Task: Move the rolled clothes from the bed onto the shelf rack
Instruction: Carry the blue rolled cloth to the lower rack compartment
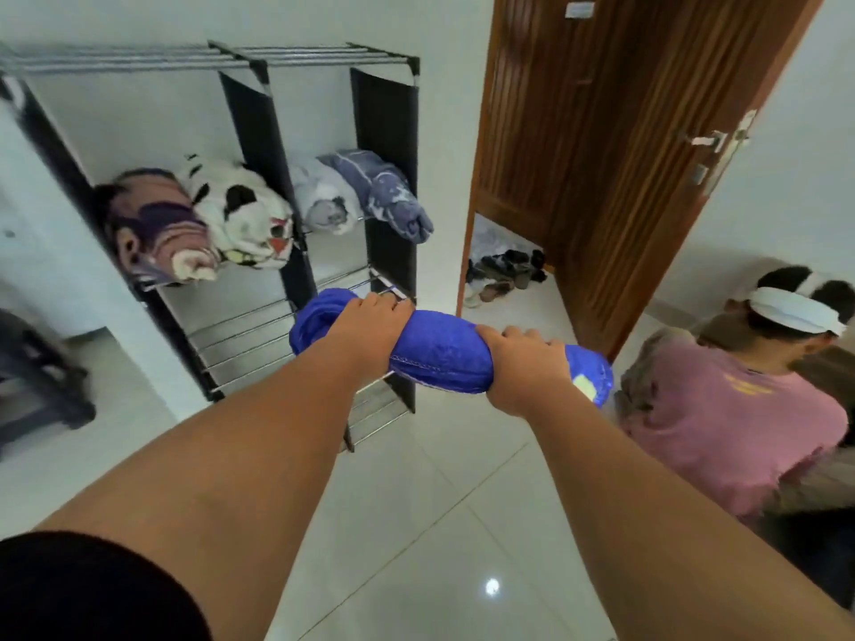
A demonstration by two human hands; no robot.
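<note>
A bright blue rolled garment is held level in the air by both hands. My left hand grips its left part and my right hand grips near its right end. It hovers in front of the lower right section of the black shelf rack. On the rack's upper shelf lie several rolled clothes: a purple striped roll, a white and black roll, a pale grey roll and a blue-grey roll. The bed is out of view.
A person in a pink shirt sits low at the right. A brown wooden door stands open behind the rack, with shoes on the floor beyond it. A dark stand is at the left edge. White floor tiles lie below.
</note>
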